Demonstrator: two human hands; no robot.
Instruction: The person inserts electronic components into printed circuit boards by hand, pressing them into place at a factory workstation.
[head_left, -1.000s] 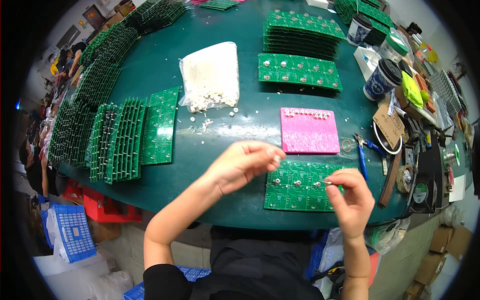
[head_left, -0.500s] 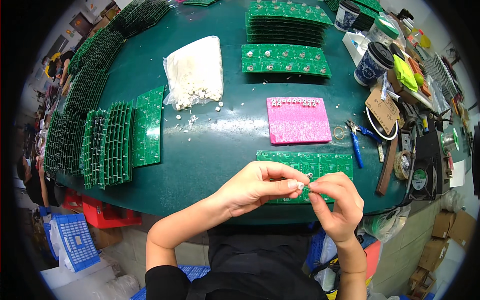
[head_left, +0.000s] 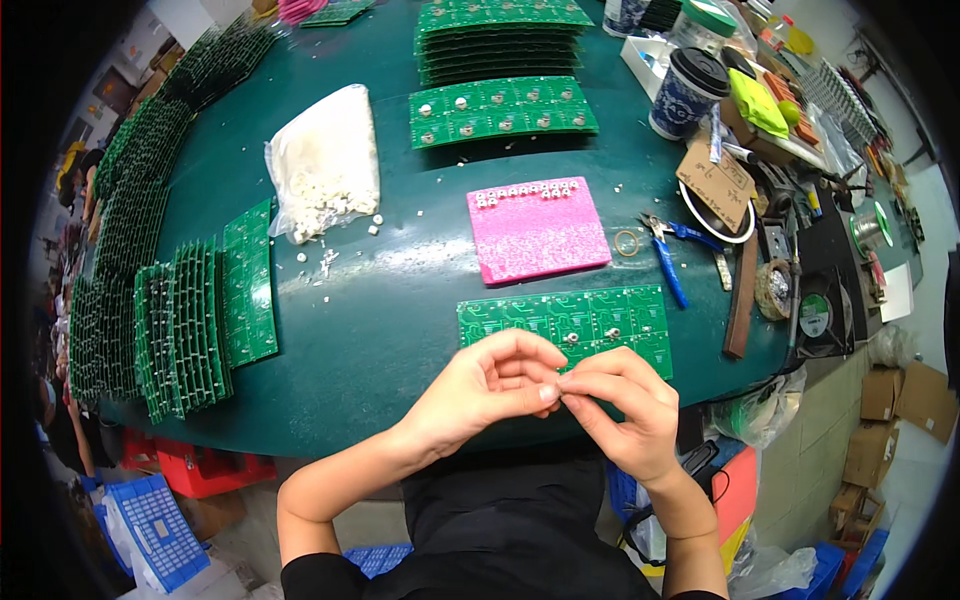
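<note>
Both your left hand [head_left: 470, 400] and right hand [head_left: 637, 415] pinch narrowly, on what I can't tell, with the nearest green board [head_left: 560, 314] just beyond, lengthwise left-right.

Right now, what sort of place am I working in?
Probably an electronics assembly workshop: stacked green circuit boards, a bag of small white parts and blue-handled cutters share one table.

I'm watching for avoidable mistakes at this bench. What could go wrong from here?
The left hand and right hand meet closely, hiding what lies between; anything small there might slip unnoticed. Loose white pieces beside the plastic bag could get brushed away. The black-lidded cup might tip if bumped.
</note>
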